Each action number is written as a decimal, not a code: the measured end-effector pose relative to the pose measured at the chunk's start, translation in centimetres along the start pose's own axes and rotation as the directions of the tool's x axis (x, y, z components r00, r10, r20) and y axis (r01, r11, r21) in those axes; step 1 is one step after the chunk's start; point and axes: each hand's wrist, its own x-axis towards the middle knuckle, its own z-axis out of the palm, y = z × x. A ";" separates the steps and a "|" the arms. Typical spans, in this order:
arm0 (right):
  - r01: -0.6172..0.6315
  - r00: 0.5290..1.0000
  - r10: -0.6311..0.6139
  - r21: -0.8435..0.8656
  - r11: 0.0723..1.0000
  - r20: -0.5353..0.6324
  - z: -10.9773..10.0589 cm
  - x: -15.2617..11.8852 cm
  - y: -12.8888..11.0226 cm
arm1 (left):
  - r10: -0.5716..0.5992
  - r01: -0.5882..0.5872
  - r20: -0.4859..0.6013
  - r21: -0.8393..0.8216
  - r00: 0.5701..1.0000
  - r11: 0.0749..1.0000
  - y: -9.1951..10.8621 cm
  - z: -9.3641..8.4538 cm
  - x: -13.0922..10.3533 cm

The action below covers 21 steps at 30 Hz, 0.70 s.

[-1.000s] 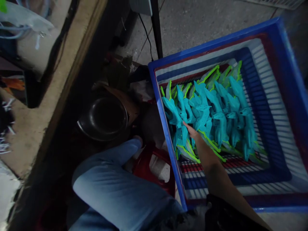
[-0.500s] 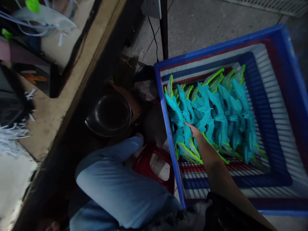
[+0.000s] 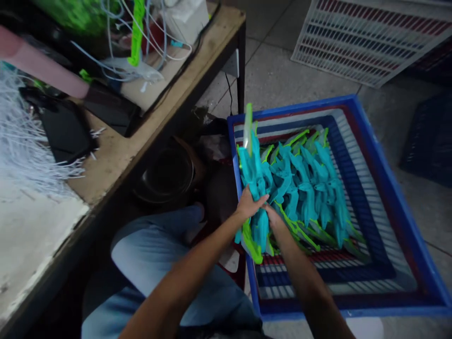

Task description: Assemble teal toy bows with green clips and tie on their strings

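A blue-rimmed crate (image 3: 384, 169) holds several turquoise pieces (image 3: 306, 188) with lime-green edges, standing in rows. At its left end, my left hand (image 3: 248, 205) is closed round a turquoise piece (image 3: 250, 165), whose green-edged tip rises near the crate's back left corner. Close beside it, my right hand (image 3: 272, 217) reaches among the turquoise pieces with its fingers bent; what its fingertips grip is hidden.
On the left, a worktable (image 3: 141, 141) carries a black phone (image 3: 63, 129), white strips (image 3: 31, 136) and cables. A dark round pan (image 3: 165, 174) sits beneath. A white slatted crate (image 3: 353, 42) stands at the back right.
My left hand has come into view and taken hold of a turquoise piece at the crate's left end. The view has shifted, showing more of the worktable and the white crate.
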 end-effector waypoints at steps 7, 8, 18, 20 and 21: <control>0.115 0.993 -0.113 0.053 0.992 -0.044 3.7 -4.3 -3.8 | 0.359 -0.380 0.154 0.142 0.920 0.914 7.4 -5.3 -5.4; 0.195 0.980 -0.191 0.086 0.977 -0.047 5.3 -5.2 -5.3 | 0.417 -0.442 0.165 0.170 0.894 0.881 9.6 -7.0 -6.5; 0.292 0.560 -0.596 0.536 0.792 0.575 27.9 -28.1 -12.5 | 0.650 -0.547 0.094 0.638 0.754 0.542 25.6 -24.5 -32.6; 0.134 0.544 -0.489 0.504 0.853 0.682 28.7 -33.0 -8.5 | 0.589 -0.415 0.045 0.753 0.807 0.511 23.5 -25.5 -38.2; 0.056 0.553 -0.395 0.440 0.896 0.734 28.4 -34.9 -5.9 | 0.544 -0.347 0.017 0.787 0.839 0.510 21.6 -25.7 -40.4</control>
